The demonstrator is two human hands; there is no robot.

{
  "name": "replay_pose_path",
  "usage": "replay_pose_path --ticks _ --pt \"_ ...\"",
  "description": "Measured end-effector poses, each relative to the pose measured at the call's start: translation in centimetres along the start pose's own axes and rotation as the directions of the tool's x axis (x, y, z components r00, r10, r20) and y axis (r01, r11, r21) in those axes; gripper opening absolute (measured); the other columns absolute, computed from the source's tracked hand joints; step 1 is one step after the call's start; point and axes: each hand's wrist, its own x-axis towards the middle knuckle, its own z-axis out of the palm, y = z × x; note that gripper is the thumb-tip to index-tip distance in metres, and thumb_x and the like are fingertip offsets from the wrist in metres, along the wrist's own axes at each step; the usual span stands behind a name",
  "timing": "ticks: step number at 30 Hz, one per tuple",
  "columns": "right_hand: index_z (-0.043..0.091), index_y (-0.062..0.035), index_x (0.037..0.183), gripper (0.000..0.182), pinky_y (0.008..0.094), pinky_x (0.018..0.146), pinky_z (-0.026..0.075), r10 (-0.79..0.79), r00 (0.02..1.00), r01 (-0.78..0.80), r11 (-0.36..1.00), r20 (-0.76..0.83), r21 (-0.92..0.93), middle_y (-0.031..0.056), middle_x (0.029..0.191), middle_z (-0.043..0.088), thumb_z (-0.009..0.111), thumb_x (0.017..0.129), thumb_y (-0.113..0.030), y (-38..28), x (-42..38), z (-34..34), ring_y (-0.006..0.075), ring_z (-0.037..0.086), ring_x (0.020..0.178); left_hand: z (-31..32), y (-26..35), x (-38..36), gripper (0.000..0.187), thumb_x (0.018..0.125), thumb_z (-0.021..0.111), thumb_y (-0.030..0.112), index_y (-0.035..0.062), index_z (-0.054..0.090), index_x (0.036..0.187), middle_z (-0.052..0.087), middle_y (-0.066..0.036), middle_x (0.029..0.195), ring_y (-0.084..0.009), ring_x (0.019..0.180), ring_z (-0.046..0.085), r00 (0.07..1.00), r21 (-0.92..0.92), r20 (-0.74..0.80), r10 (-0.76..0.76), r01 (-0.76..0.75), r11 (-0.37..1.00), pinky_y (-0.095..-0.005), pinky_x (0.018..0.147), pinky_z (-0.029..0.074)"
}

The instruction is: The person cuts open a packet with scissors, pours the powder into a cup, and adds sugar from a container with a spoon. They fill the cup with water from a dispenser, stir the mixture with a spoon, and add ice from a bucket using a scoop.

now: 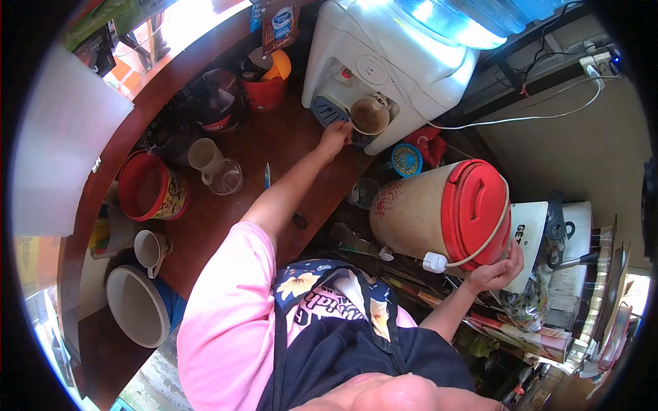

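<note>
**Cup held at the water dispenser as the other hand steadies a jug**

Cluttered brown worktop [274,147] fills the scene, curving past a bright window and crowded with a red bucket [147,186], a pale basin [136,306] and several mugs. At its far end stands a white water dispenser [384,58] with a blue bottle on top. To the right, a beige insulated jug [418,216] with a red lid [473,209] lies tilted among tools. The person's left hand [334,139] reaches out, fingers closed on a brown cup [370,115] held beneath the dispenser's taps. The right hand [495,272] rests against the jug's lid, fingers curled loosely at its lower edge. Filling appears to be the step in hand; the next move likely calls for keeping the cup level under the spout, then lifting it away without spilling.
</note>
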Motion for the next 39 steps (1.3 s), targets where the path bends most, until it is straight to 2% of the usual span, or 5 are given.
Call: replay_pose_path --ticks 10,13,16,22,39 --pt "0.063 0.0063 0.101 0.059 0.0412 0.088 0.043 -0.005 1.000 0.005 1.000 0.004 -0.021 0.0178 0.102 0.062 0.029 0.099 -0.041 0.2 0.0 -0.1 0.0302 0.054 0.100 -0.2 -0.1 0.1 0.029 0.093 0.050 0.026 0.0047 0.053 0.075 0.051 -0.002 0.066 -0.0126 0.059 0.050 1.000 0.005 0.013 -0.005 0.005 1.000 -0.0287 0.058 0.044" --pt "0.059 0.0113 0.104 0.057 0.0399 0.088 0.047 -0.027 0.999 0.028 0.999 0.042 -0.021 0.0175 0.105 0.056 0.032 0.099 -0.039 0.3 0.0 -0.4 0.0282 0.056 0.100 0.0 0.5 -0.3 0.029 0.093 0.050 0.026 0.0046 0.053 0.074 0.050 -0.002 0.066 -0.0127 0.058 0.050 1.000 0.019 -0.010 -0.011 0.012 1.000 -0.0285 0.058 0.044" --pt "0.059 0.0114 0.104 0.057 0.0398 0.088 0.047 -0.034 0.999 0.034 0.999 0.043 -0.011 0.0173 0.105 0.055 0.032 0.099 -0.039 0.4 0.0 -0.3 0.0279 0.056 0.099 0.0 1.0 -0.6 0.029 0.093 0.050 0.026 0.0049 0.052 0.073 0.050 -0.002 0.065 -0.0126 0.058 0.049 1.000 0.027 0.002 -0.003 0.003 1.000 -0.0284 0.057 0.043" --pt "0.063 0.0059 0.099 0.057 0.0414 0.088 0.044 -0.034 0.999 0.035 0.999 0.009 -0.037 0.0168 0.102 0.063 0.029 0.099 -0.040 -0.1 0.2 -0.1 0.0301 0.055 0.100 0.0 0.8 -0.4 0.030 0.093 0.050 0.026 0.0061 0.051 0.071 0.050 -0.002 0.064 -0.0127 0.057 0.049 1.000 0.046 -0.001 -0.001 0.001 0.999 -0.0285 0.056 0.042" --pt "0.063 0.0066 0.102 0.057 0.0413 0.088 0.044 -0.008 1.000 0.008 1.000 0.005 -0.016 0.0190 0.102 0.060 0.030 0.099 -0.040 0.0 0.1 -0.1 0.0303 0.054 0.100 0.0 0.4 -0.4 0.029 0.092 0.051 0.026 0.0062 0.052 0.071 0.049 -0.001 0.063 -0.0120 0.056 0.049 1.000 0.011 -0.019 -0.008 0.008 1.000 -0.0284 0.055 0.041"
